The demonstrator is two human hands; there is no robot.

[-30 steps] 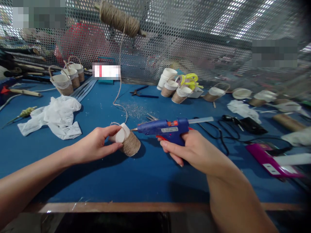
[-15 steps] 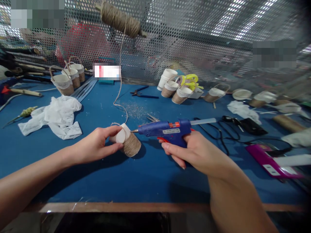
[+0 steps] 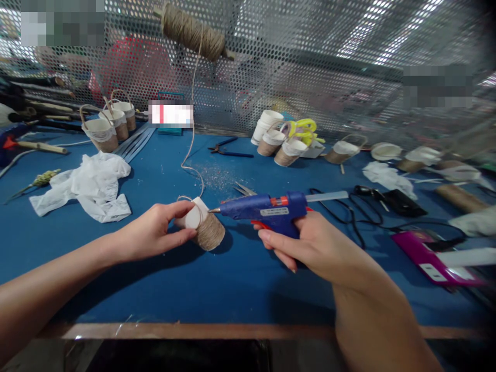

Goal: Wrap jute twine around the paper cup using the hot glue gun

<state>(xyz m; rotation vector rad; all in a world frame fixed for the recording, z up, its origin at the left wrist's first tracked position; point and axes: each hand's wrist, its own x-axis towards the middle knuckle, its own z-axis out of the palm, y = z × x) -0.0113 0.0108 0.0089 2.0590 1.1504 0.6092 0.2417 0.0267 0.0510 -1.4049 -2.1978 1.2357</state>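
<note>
Tilted on its side, a white paper cup (image 3: 211, 233) partly wrapped in brown twine is gripped by my left hand (image 3: 157, 232), thumb and fingers at its bare white part. My right hand (image 3: 310, 240) is closed round the handle of a blue glue gun (image 3: 267, 209) with red parts. A clear glue stick (image 3: 327, 196) sticks out of the gun's back. The metal nozzle points left, at or very close to the cup where the twine meets the white surface. A strand of twine (image 3: 192, 134) runs from the cup up to a spool (image 3: 192, 33).
Twine-wrapped cups with handles (image 3: 101, 135) stand at the back left, others (image 3: 290, 151) at back centre. Pliers (image 3: 228, 151) and scissors (image 3: 245, 189) lie beyond the cup. Crumpled white cloth (image 3: 91, 181) lies left; a black cable (image 3: 351, 217) and purple device (image 3: 424, 256) lie right.
The glue gun has shifted very slightly, its back end a little lower and to the right. The left hand and the cup have stayed in place.
</note>
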